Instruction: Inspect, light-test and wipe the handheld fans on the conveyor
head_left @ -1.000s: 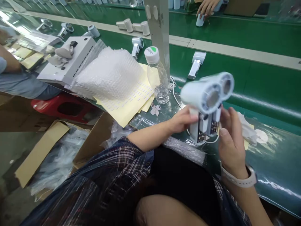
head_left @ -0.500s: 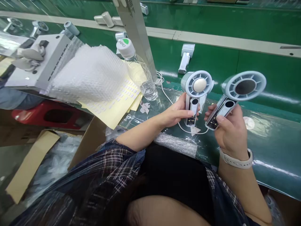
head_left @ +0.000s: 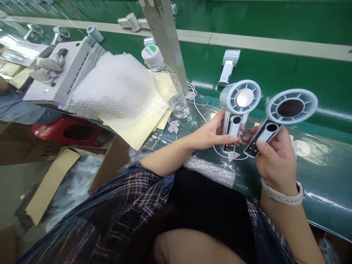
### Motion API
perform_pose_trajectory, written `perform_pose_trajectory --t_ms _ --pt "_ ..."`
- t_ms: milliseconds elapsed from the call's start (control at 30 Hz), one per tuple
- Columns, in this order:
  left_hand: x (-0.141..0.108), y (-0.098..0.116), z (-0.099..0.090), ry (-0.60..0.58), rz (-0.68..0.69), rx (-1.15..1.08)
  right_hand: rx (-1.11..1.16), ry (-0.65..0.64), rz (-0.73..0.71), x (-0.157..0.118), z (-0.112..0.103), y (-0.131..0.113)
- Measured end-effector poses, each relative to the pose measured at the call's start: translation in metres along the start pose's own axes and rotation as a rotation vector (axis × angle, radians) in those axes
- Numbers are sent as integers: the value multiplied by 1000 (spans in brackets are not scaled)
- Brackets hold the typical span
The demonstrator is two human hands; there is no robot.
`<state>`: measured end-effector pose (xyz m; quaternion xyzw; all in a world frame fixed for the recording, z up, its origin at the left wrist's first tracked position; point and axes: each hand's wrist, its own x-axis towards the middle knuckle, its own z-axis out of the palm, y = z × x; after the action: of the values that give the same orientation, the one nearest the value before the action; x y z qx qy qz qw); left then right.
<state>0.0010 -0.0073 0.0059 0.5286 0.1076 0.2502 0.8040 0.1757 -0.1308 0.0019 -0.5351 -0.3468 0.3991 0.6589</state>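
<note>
My left hand (head_left: pixel 213 134) is closed round the handle of a light-blue handheld fan (head_left: pixel 245 98) with a silvery round centre. Its thumb lies across the handle front, just above a dark strip with small electronic parts. In my right hand (head_left: pixel 276 157) is a second light-blue handheld fan (head_left: pixel 291 107), with a dark round centre and a similar dark strip low on its handle. Both fans are tilted with their heads up and away from me, side by side above the bench. A white cable (head_left: pixel 202 115) runs on the bench beneath them.
A water bottle (head_left: pixel 176 97) stands by a metal post (head_left: pixel 167 44). Left of it lie bubble wrap (head_left: pixel 118 86), yellow label sheets (head_left: pixel 137 134) and a grey metal box (head_left: pixel 59 73). Another fan (head_left: pixel 229 66) rests on the green belt (head_left: pixel 269 69). An open carton (head_left: pixel 110 161) sits below left.
The camera view has shifted slightly, so most things appear further right. Both hands still hold their fans, and the right fan's head has turned a little more toward me.
</note>
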Motion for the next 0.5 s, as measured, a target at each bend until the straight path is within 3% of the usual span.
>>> perform_pose_trajectory --t_ms 500 --pt "1 -2 3 27 3 -39 -79 36 3 -2 -3 0"
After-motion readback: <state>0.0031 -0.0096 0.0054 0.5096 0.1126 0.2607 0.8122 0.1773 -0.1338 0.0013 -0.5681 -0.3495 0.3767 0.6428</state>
